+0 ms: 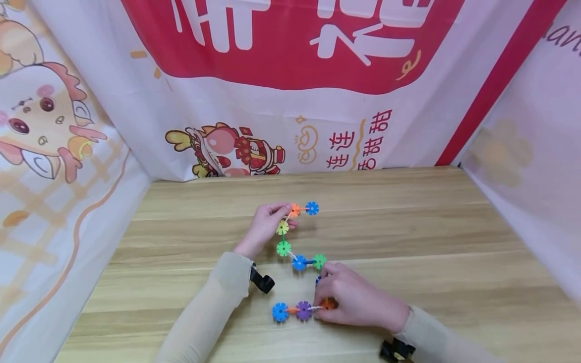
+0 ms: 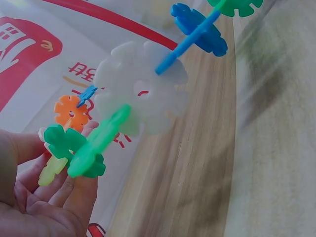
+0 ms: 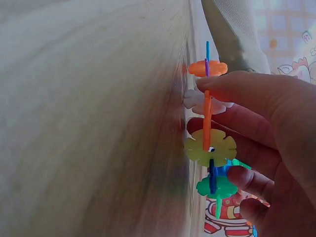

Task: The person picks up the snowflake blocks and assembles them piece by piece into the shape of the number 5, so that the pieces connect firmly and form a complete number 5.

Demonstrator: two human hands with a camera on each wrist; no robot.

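Note:
A zigzag chain of slotted plastic snowflake discs (image 1: pixel 283 248) runs between both hands, in blue, orange, yellow, green, white and purple. My left hand (image 1: pixel 260 227) pinches its far end near an orange disc (image 1: pixel 295 209), a blue disc (image 1: pixel 312 208) sticking out beyond. In the left wrist view, a white disc (image 2: pixel 165 101) and a green disc (image 2: pixel 94 158) show large. At the near end my right hand (image 1: pixel 354 297) grips the chain, partly hiding it. The right wrist view has the thumb and fingers around a white disc (image 3: pixel 190 99), with a yellow disc (image 3: pixel 224 148) below it.
The chain is over a wood-grain table (image 1: pixel 431 232). A printed white and red cloth (image 1: pixel 272 106) stands behind it, with cloth walls on both sides. Each wrist wears a black camera mount, such as the left one (image 1: pixel 262 280).

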